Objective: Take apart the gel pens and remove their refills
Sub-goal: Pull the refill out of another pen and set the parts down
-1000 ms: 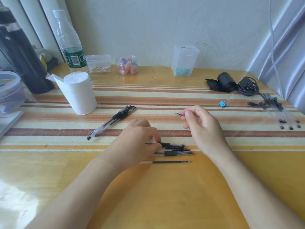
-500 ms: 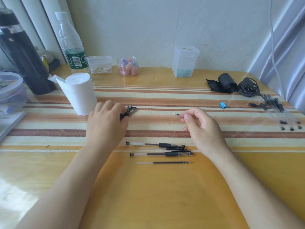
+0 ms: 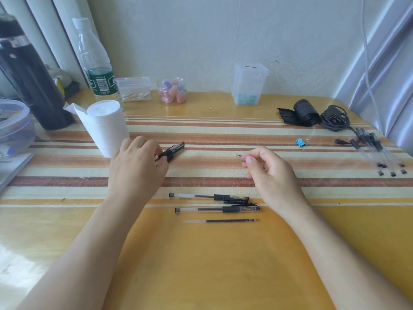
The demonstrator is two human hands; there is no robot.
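My left hand lies over a small bunch of black gel pens on the striped mat, fingers curled round them; only their capped ends stick out to the right. My right hand is raised and pinches a thin refill whose metal tip points left. In front of both hands lie two gel pens, one farther and one nearer, side by side. A loose refill lies just below them.
A tissue roll stands right behind my left hand. A water bottle, black flask, clear boxes and a jar line the back. A blue binder clip, black roll, cable and more pens lie at the right.
My left hand let go of the pen near the front pair and moved up left onto the bunch of pens by the tissue roll. The right hand has barely moved.
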